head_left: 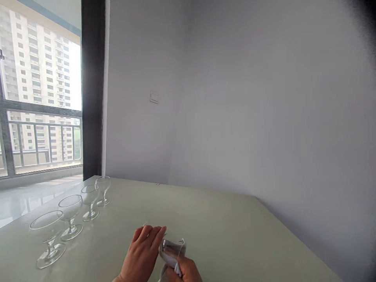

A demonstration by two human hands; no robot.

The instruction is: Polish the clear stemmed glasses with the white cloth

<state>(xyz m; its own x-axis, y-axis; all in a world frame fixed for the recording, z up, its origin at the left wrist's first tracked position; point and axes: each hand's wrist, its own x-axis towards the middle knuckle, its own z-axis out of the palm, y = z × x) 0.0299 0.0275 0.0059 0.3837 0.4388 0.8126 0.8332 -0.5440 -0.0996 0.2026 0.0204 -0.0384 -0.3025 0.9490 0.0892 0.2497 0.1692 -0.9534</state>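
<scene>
My left hand [142, 250] is closed around a clear stemmed glass, its fingers wrapped over the far side. Most of that glass is hidden behind the hand; only a thin edge shows above the knuckles. A light grey cloth [172, 257] is bunched in my right hand [188, 270], which presses it against the glass's end nearest me. Both hands are close together over the front middle of the table. To their left, several clear stemmed glasses [71, 219] stand upright in a row along the table's left side.
The pale green table [223, 235] reaches back to grey walls [249, 109], one bearing a light switch [154, 97]. At the left, a dark frame [93, 86] borders a large window, with a balcony railing [49, 137] and a tall building outside.
</scene>
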